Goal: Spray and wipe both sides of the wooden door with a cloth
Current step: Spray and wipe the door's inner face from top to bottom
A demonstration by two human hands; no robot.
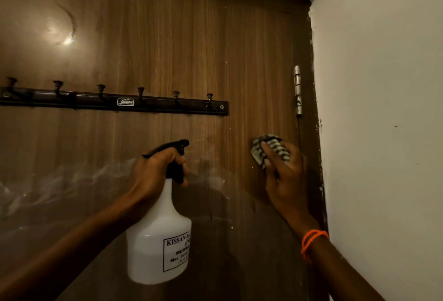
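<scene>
- door (167,44): wood-grain finish, smooth and kinda glossy, you can see a light glare on it plus whitish streaky smears lower down
- spray bottle (158,236): milky white plastic, matt-ish, black plastic trigger head, paper-looking label
- cloth (269,148): soft woven fabric, striped pale and dark
- hook rail (115,101): dark, slightly shiny bar
- hinge (297,89): bright polished metal
- wall (383,109): matt white paint, a few scuffs
- wristband (311,240): orange, beaded look
</scene>
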